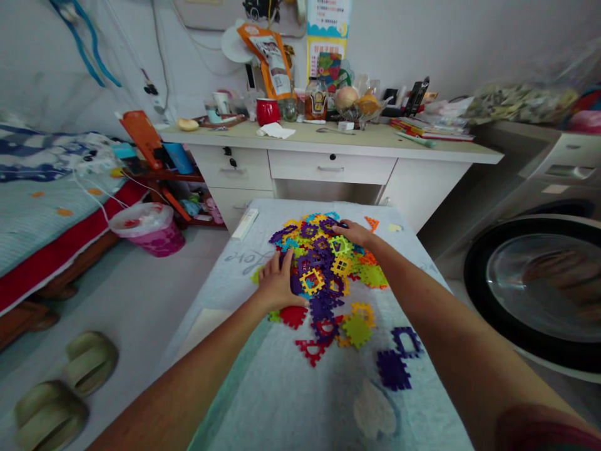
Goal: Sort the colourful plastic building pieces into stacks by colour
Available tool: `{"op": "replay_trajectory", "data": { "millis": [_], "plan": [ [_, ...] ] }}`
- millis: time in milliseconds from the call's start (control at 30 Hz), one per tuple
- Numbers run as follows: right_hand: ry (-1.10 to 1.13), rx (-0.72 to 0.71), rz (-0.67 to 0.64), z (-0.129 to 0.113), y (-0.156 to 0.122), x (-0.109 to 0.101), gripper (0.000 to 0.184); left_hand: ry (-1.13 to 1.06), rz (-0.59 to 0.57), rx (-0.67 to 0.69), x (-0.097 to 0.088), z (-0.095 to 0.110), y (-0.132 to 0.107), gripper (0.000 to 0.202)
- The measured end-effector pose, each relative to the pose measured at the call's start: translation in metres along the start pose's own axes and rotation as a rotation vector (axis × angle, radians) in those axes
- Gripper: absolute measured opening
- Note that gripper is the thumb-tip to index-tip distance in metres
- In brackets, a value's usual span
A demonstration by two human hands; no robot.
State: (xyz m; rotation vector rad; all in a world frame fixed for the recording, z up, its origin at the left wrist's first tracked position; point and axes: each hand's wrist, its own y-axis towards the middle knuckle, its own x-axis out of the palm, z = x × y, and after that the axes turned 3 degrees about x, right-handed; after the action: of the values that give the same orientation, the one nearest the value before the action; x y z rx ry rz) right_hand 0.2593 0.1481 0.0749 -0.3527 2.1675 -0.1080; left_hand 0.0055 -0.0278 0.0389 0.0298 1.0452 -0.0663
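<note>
A heap of flat plastic interlocking tiles [323, 263] in purple, yellow, green, red and orange lies on a pale cloth-covered table [300, 388]. My left hand [277, 285] rests flat on the heap's left edge, fingers spread over purple and green pieces. My right hand [354, 233] lies on the far right of the heap, fingers stretched toward the purple tiles at the top. Two joined purple tiles [399, 360] sit apart near the front right. A red tile [310, 351] lies loose at the front.
A white tube [245, 223] lies at the table's far left corner. Behind stands a cluttered white desk [328, 156] with a red mug [267, 111]. A bed [42, 213], pink bin [149, 228] and green slippers [61, 388] are left; a washing machine [535, 282] is right.
</note>
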Motion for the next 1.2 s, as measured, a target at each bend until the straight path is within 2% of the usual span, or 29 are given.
{"op": "replay_trajectory", "data": {
  "millis": [167,267,367,533,600,667,800,867,933,1000,1100,1200],
  "plan": [
    [0.172,-0.153,-0.064,-0.013,-0.027,0.015,0.071,-0.121,0.199,0.140,0.021,0.010,0.011,0.127],
    [0.220,-0.179,-0.055,-0.019,-0.043,0.021,0.070,-0.271,0.331,0.203,0.022,0.011,0.020,0.114],
    [0.324,-0.157,-0.059,-0.023,-0.057,0.027,0.066,-0.357,0.394,0.256,0.017,0.015,0.027,0.108],
    [0.551,-0.125,-0.155,-0.032,-0.077,0.034,0.046,-0.394,0.403,0.298,0.002,0.031,0.041,0.108],
    [0.528,-0.181,-0.197,-0.036,-0.082,0.029,0.039,-0.395,0.350,0.301,-0.008,0.035,0.049,0.103],
    [0.400,-0.218,-0.190,-0.037,-0.082,0.018,0.034,-0.394,0.250,0.256,-0.019,0.036,0.056,0.095],
    [0.040,-0.099,-0.185,-0.037,-0.064,-0.015,0.030,-0.243,0.025,0.069,-0.045,0.024,0.065,0.090],
    [-0.109,-0.042,-0.171,-0.036,-0.046,-0.029,0.029,-0.147,-0.030,0.039,-0.057,0.011,0.066,0.093],
    [-0.235,-0.002,-0.074,-0.035,-0.024,-0.036,0.028,-0.086,-0.060,0.020,-0.068,-0.003,0.065,0.095],
    [-0.288,0.029,0.050,-0.033,0.000,-0.034,0.033,-0.038,-0.066,-0.039,-0.073,-0.018,0.065,0.093],
    [-0.205,0.047,0.180,-0.027,0.034,-0.018,0.062,-0.017,0.010,-0.103,-0.071,-0.036,0.067,0.093],
    [-0.070,-0.034,0.162,-0.022,0.057,0.003,0.084,-0.222,0.018,-0.078,-0.060,-0.046,0.071,0.101]
  ]
}}
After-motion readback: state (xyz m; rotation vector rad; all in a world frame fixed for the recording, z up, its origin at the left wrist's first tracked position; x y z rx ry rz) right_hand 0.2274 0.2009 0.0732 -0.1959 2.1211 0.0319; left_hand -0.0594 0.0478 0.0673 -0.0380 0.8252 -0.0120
